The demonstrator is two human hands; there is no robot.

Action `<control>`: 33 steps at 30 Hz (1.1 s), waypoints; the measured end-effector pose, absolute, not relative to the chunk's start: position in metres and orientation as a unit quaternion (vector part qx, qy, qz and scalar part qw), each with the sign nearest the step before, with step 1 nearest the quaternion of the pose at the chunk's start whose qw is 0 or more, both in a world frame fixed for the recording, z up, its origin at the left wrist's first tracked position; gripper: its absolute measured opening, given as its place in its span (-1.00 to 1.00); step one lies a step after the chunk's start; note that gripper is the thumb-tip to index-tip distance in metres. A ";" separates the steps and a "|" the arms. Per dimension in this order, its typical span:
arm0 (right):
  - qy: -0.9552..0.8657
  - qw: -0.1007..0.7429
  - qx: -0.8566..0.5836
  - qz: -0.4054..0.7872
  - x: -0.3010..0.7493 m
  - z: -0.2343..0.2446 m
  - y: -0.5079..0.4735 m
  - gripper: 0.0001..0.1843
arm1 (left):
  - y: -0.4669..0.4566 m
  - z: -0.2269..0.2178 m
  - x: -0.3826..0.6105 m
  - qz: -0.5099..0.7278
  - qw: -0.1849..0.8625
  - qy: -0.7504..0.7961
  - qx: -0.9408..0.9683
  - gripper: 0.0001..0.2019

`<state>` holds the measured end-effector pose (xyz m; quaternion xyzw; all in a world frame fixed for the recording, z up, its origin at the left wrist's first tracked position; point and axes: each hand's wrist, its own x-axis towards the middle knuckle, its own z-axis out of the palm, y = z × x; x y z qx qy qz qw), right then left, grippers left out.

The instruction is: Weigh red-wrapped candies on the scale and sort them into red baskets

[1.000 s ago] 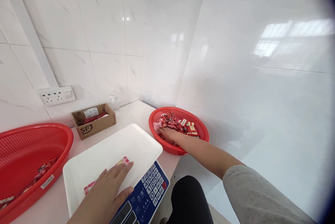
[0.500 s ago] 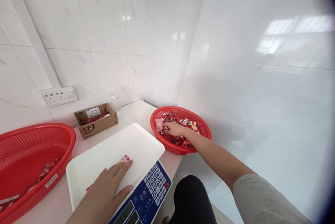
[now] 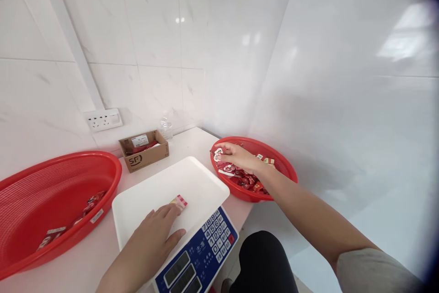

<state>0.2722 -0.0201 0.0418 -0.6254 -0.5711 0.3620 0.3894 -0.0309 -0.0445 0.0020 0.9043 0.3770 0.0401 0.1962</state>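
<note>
My left hand (image 3: 155,237) lies flat, fingers stretched out, on the white tray (image 3: 164,188) of a blue-faced scale (image 3: 202,256). It covers most of a pink packet (image 3: 179,201) whose end shows past my fingertips. My right hand (image 3: 236,157) reaches into the small red basket (image 3: 286,170) at the right. Its fingers are closed on a red and white sweet wrapper (image 3: 218,155) lifted above the pile of red wrapped sweets (image 3: 245,178).
A large red basket (image 3: 85,165) with a few wrapped sweets stands at the left. A cardboard box (image 3: 144,153) and a clear jar (image 3: 166,128) sit against the tiled wall below a wall socket (image 3: 103,119). A glossy white panel closes the right side.
My right hand has closed on a sweet wrapper and lifted it from the pile toward the basket's left rim. The view has swung to the left. My left hand stays on the pink packet.
</note>
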 end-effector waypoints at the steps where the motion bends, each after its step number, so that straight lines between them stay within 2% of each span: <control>1: -0.565 0.393 -0.606 0.398 0.260 0.042 -0.019 -0.50 | -0.046 0.005 -0.031 0.040 0.196 0.379 0.903 -0.61; 4: -0.584 0.360 -0.562 0.462 0.226 0.035 -0.015 -0.42 | -0.048 0.012 -0.030 0.040 0.185 0.403 0.895 -0.66; 8: -0.643 0.298 -0.544 0.450 0.197 0.025 -0.012 -0.40 | -0.048 0.011 -0.030 0.052 0.168 0.451 0.875 -0.60; 14: -0.699 0.308 -0.497 0.412 0.181 0.026 -0.012 -0.48 | -0.041 0.006 -0.029 0.044 0.165 0.443 0.880 -0.46; 20: -0.826 0.150 -0.467 0.276 0.177 0.026 -0.024 -0.42 | -0.040 0.001 -0.030 0.041 0.223 0.356 0.907 -0.47; 23: -0.841 0.118 -0.460 0.257 0.176 0.020 -0.033 -0.42 | -0.042 0.004 -0.032 0.058 0.246 0.321 0.913 -0.55; 28: -0.859 0.122 -0.417 0.270 0.176 0.012 -0.044 -0.48 | -0.045 0.013 -0.033 0.078 0.251 0.307 0.915 -0.67; 33: -0.831 0.196 -0.462 0.239 0.175 0.012 -0.041 -0.66 | -0.045 0.014 -0.031 0.076 0.249 0.323 0.910 -0.67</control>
